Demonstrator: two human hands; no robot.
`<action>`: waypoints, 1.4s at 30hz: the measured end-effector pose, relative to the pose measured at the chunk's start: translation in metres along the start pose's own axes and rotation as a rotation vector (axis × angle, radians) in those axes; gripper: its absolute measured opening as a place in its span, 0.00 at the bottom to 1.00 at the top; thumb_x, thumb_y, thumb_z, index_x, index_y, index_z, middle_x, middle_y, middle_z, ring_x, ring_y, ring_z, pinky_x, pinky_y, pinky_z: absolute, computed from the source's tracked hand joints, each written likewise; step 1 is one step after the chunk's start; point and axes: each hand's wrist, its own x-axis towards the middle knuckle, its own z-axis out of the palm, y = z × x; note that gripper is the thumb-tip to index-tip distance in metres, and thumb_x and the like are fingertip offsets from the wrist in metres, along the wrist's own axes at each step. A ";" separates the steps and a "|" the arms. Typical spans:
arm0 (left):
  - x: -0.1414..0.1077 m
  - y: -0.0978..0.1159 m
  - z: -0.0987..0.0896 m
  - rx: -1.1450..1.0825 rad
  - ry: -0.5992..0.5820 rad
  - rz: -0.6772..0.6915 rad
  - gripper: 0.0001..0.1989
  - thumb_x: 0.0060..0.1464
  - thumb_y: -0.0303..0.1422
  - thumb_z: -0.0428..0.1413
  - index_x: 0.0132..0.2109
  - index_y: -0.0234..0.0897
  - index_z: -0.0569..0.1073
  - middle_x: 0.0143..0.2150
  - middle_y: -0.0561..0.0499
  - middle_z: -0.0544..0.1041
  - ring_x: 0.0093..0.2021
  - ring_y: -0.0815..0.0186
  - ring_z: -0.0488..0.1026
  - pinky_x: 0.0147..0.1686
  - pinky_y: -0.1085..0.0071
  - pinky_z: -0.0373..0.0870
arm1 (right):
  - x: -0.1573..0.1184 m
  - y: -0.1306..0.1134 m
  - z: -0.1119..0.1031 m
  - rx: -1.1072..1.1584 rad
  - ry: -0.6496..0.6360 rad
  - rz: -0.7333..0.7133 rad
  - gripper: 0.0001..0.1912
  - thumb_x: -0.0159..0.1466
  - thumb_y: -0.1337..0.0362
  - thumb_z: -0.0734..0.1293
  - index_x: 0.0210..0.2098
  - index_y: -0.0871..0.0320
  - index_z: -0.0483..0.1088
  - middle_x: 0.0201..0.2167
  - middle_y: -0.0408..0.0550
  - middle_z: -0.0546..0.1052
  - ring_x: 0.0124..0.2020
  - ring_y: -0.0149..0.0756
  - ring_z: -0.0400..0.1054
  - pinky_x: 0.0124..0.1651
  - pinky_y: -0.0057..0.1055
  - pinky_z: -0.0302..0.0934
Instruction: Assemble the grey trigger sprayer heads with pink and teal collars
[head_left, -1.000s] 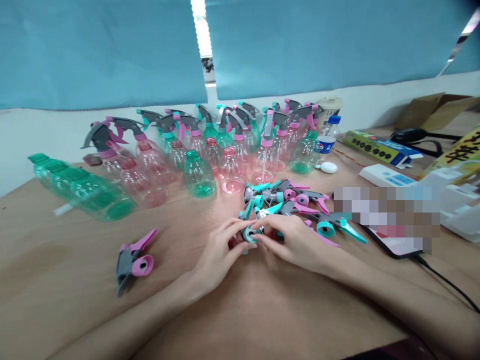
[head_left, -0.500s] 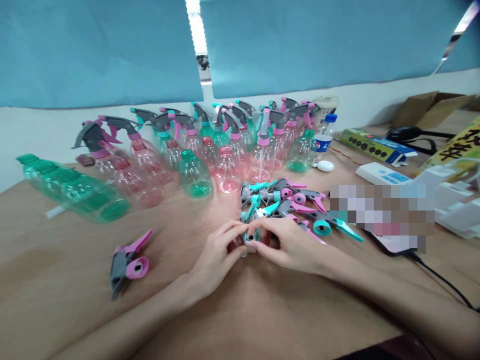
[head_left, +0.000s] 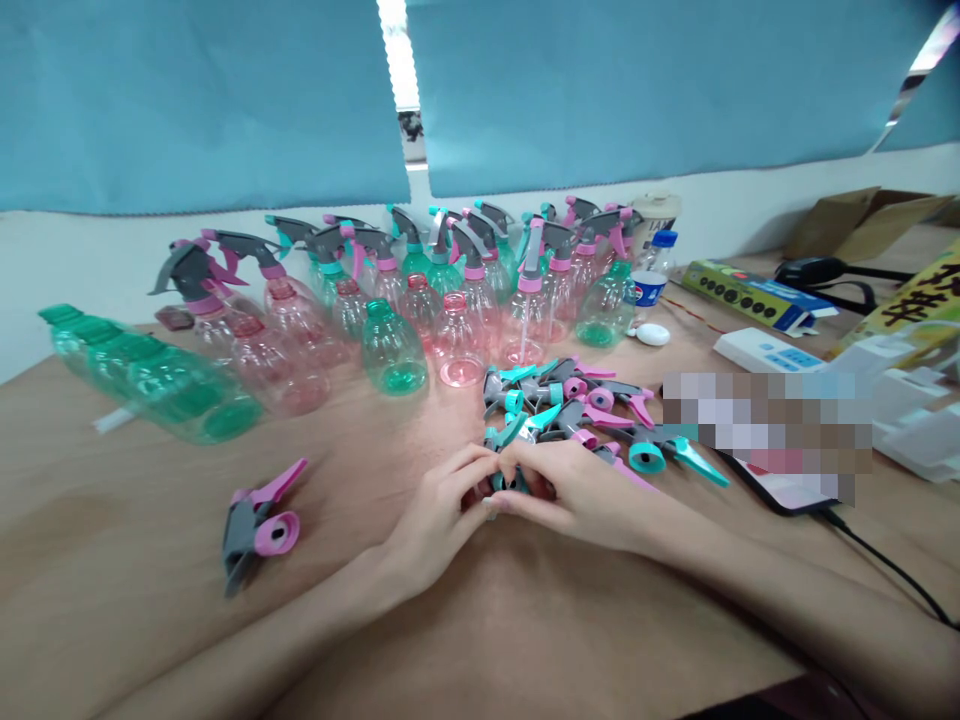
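My left hand [head_left: 435, 510] and my right hand [head_left: 581, 495] meet at the middle of the table, their fingers closed round a grey and teal spray head [head_left: 512, 482]. My fingers cover most of it. Just beyond my hands lies a pile of loose spray heads [head_left: 570, 410] in grey, teal and pink. One pink and grey spray head [head_left: 251, 530] lies apart on the left. Behind stand pink and green bottles, some open like the green bottle [head_left: 394, 350], others topped with spray heads, like the pink bottle [head_left: 525, 325].
Several green bottles [head_left: 150, 375] line the left. A phone [head_left: 780, 480] with a cable lies at the right, near a white power strip [head_left: 765, 350], a long box [head_left: 750, 295] and clear plastic pieces [head_left: 907, 410]. A blue-capped drink bottle [head_left: 651, 280] stands at the back.
My right fingers have shifted over the spray head, and its round teal collar is now more covered. Both hands remain in nearly the same place. The view has moved slightly.
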 end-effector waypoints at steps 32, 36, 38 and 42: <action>0.001 0.000 0.000 -0.168 0.126 -0.046 0.15 0.55 0.27 0.58 0.50 0.42 0.73 0.40 0.52 0.71 0.29 0.72 0.69 0.29 0.75 0.71 | -0.003 0.009 -0.001 0.206 0.259 0.098 0.12 0.64 0.65 0.61 0.24 0.57 0.57 0.23 0.40 0.65 0.24 0.28 0.59 0.28 0.26 0.53; 0.001 -0.001 -0.001 -0.169 0.131 -0.049 0.16 0.54 0.27 0.58 0.50 0.43 0.73 0.40 0.52 0.71 0.29 0.72 0.69 0.29 0.76 0.71 | -0.002 0.008 -0.002 0.252 0.278 0.063 0.09 0.64 0.67 0.62 0.27 0.57 0.59 0.24 0.39 0.66 0.26 0.28 0.60 0.29 0.25 0.54; 0.000 -0.001 -0.001 -0.164 0.135 -0.047 0.16 0.54 0.27 0.58 0.50 0.43 0.73 0.40 0.52 0.72 0.30 0.71 0.69 0.29 0.75 0.71 | -0.001 0.007 -0.002 0.273 0.254 0.058 0.06 0.65 0.66 0.61 0.31 0.57 0.63 0.28 0.41 0.70 0.29 0.28 0.64 0.33 0.25 0.57; 0.000 -0.001 -0.001 -0.149 0.141 -0.056 0.15 0.54 0.27 0.58 0.50 0.43 0.73 0.40 0.52 0.72 0.31 0.71 0.69 0.29 0.75 0.70 | -0.002 0.011 0.000 0.287 0.263 0.095 0.06 0.68 0.65 0.58 0.44 0.54 0.64 0.37 0.43 0.73 0.35 0.30 0.68 0.39 0.27 0.60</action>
